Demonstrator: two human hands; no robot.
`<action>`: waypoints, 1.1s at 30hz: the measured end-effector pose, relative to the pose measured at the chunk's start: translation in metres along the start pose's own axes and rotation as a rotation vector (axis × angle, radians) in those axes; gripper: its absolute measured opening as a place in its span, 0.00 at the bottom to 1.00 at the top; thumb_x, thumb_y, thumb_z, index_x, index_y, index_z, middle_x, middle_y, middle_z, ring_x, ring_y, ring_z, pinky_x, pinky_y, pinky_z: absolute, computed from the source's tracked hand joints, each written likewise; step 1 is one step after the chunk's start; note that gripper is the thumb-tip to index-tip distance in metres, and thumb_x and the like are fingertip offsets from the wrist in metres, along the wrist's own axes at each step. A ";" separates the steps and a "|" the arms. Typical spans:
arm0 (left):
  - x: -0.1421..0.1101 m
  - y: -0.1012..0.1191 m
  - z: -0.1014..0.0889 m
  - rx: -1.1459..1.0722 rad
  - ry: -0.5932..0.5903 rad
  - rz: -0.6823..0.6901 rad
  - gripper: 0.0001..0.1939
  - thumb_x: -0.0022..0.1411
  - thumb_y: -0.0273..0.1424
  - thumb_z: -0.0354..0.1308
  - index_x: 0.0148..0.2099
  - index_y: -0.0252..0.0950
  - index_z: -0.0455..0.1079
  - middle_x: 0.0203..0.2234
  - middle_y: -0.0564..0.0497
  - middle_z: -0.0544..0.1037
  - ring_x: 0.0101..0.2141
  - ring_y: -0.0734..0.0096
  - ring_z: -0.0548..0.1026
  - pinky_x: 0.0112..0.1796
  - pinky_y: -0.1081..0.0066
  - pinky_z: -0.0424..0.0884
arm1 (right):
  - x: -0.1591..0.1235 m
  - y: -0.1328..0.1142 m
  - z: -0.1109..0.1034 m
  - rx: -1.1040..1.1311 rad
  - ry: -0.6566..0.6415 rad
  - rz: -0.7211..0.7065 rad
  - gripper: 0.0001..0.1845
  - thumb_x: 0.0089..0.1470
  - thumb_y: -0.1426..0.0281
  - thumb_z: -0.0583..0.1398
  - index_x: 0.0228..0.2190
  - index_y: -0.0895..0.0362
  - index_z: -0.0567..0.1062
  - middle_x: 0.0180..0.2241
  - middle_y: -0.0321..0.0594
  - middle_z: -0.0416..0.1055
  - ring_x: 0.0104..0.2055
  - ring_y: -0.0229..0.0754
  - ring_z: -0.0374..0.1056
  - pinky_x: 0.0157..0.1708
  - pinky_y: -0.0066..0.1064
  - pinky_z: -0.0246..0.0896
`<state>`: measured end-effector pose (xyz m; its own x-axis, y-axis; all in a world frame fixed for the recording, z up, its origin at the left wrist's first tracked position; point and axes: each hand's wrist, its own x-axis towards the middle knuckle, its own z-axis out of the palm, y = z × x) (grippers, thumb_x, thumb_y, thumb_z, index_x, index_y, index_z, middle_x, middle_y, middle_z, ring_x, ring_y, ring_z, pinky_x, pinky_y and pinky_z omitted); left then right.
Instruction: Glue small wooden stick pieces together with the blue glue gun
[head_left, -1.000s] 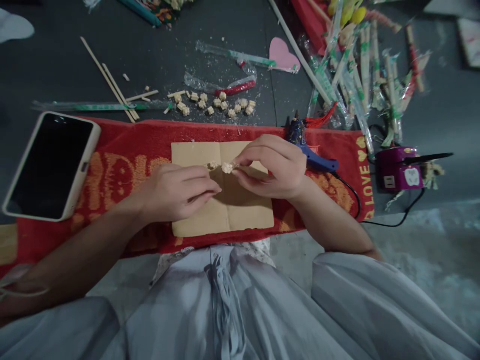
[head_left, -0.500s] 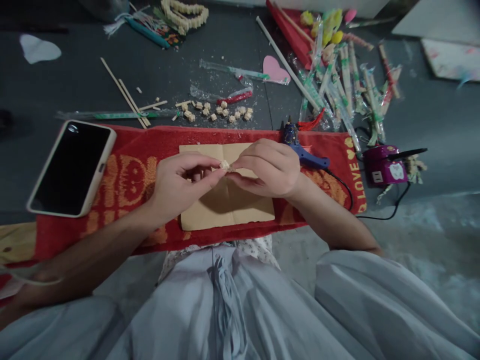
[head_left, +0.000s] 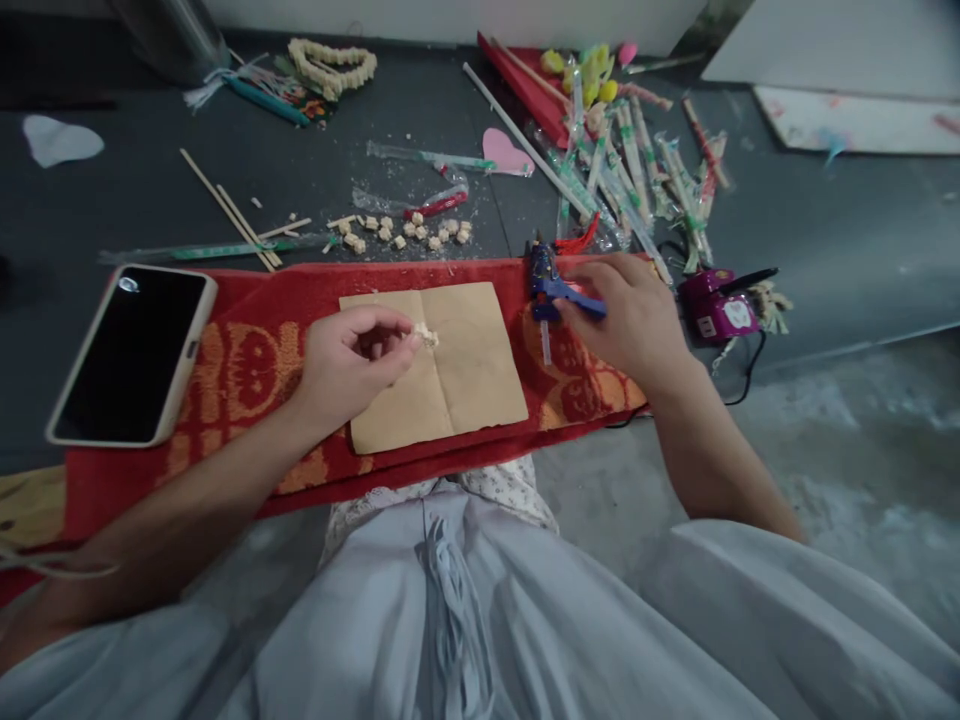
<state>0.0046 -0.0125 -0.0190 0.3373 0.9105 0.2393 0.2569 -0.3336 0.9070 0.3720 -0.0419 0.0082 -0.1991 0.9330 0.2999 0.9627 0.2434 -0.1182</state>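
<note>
The small cream-coloured knobbly piece (head_left: 427, 336) is above the brown creased sheet of paper (head_left: 480, 365), its tip pointing toward the middle fold. The thumb and index finger of the left hand (head_left: 341, 362) pinch it narrowly at one end, so in my judgement a little too much pressure could make it turn, break or jump away. To the right, the right hand (head_left: 637, 315) is at the handle of the blue plastic glue gun (head_left: 553, 287); its fingers are bent around there, but I cannot tell if they are closed firmly. If that hold is loose, the gun could roll, and its nozzle, perhaps hot, could touch skin or the red towel with orange pattern (head_left: 300, 288) under it. The clear glue stick (head_left: 546, 345) sticks out from the gun and could catch the towel. The black cable (head_left: 753, 370) near the purple box (head_left: 716, 308) might also pull. Farther, on the dark tabletop (head_left: 420, 105), the loose cream pieces (head_left: 400, 242) could be scattered by a careless sleeve.
</note>
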 end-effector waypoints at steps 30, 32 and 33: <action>0.005 0.001 0.012 0.008 -0.081 -0.142 0.12 0.61 0.43 0.70 0.37 0.40 0.84 0.23 0.52 0.80 0.23 0.71 0.75 0.24 0.74 0.69 | 0.002 0.072 0.033 0.222 -0.129 0.066 0.26 0.70 0.57 0.59 0.62 0.56 0.78 0.61 0.61 0.82 0.64 0.65 0.78 0.69 0.62 0.75; 0.006 -0.001 0.012 0.011 -0.083 -0.139 0.12 0.60 0.43 0.70 0.37 0.40 0.84 0.23 0.52 0.80 0.23 0.71 0.74 0.23 0.74 0.68 | 0.003 0.080 0.036 0.309 -0.095 0.107 0.26 0.71 0.50 0.59 0.59 0.54 0.79 0.56 0.58 0.83 0.58 0.63 0.80 0.65 0.60 0.77; 0.006 -0.001 0.012 0.012 -0.085 -0.137 0.12 0.60 0.43 0.70 0.37 0.40 0.84 0.23 0.53 0.80 0.23 0.71 0.74 0.23 0.74 0.67 | 0.005 0.084 0.036 0.346 -0.074 0.136 0.27 0.72 0.46 0.59 0.56 0.53 0.80 0.52 0.55 0.84 0.54 0.61 0.80 0.63 0.59 0.78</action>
<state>0.0173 -0.0092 -0.0230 0.3734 0.9239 0.0833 0.3163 -0.2113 0.9248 0.4451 -0.0075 -0.0349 -0.0987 0.9764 0.1919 0.8647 0.1796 -0.4690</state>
